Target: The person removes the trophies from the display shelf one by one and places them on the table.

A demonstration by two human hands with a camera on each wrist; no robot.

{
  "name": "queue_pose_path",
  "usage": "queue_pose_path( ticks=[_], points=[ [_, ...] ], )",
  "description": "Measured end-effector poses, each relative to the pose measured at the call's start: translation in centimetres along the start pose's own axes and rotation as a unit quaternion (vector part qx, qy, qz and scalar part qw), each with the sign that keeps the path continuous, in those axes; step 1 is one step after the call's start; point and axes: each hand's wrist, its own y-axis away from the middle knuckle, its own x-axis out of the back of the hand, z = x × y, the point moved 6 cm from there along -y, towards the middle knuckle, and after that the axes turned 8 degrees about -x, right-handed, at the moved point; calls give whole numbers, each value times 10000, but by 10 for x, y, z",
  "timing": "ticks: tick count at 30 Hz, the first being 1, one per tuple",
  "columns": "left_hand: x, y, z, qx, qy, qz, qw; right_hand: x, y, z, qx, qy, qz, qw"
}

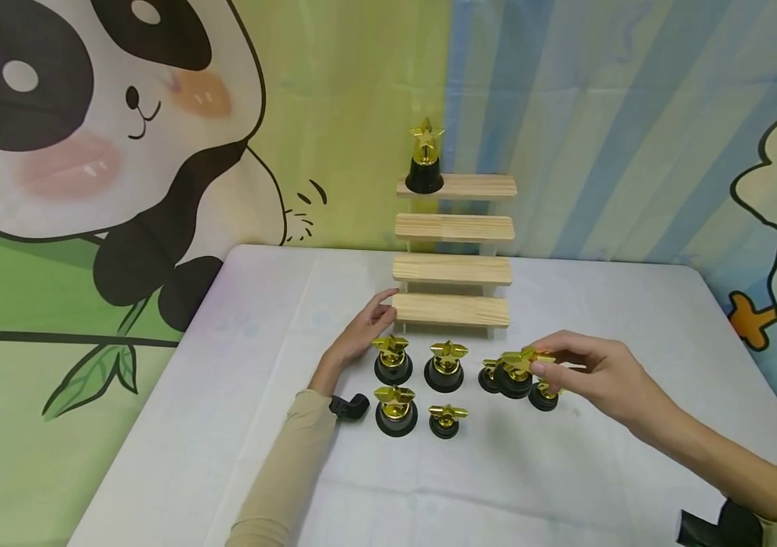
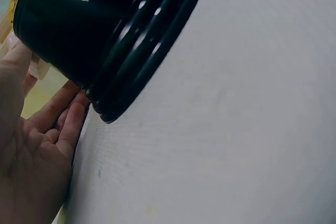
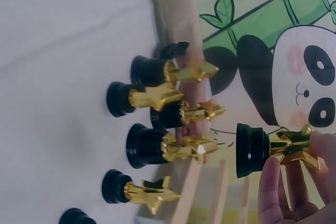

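My right hand [image 1: 544, 366] pinches the gold star top of a small trophy with a black base [image 1: 514, 377] and holds it just above the white table [image 1: 238, 395]. The right wrist view shows that trophy [image 3: 262, 149] with my fingers [image 3: 275, 192] on its star. Several more star trophies stand below it, among them a back pair [image 1: 393, 359] [image 1: 447, 366] and a front pair [image 1: 396, 410] [image 1: 444, 420]. My left hand [image 1: 373, 317] rests relaxed on the table beside the lowest step. The left wrist view shows a black trophy base [image 2: 105, 35] close to my palm [image 2: 31, 150].
A four-step wooden riser [image 1: 453, 270] stands at the back centre of the table, with one star trophy [image 1: 424, 159] on the left end of its top step. A cartoon backdrop [image 1: 87, 114] hangs behind. Bare tablecloth lies to the left and in front.
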Motion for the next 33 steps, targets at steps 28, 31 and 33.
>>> queue_pose_path(
  ticks=[28, 31, 33],
  points=[
    [1, 9, 37, 53, 42, -296, 9995, -45, 18, 88, -970, -435, -588, 9926],
    [0, 9, 37, 36, 47, -300, 9995, -49, 16, 95, -1002, -440, -686, 9916],
    [1, 9, 38, 14, 59, -289, 9996, -53, 16, 99, -940, -427, -748, 9918]
  ],
)
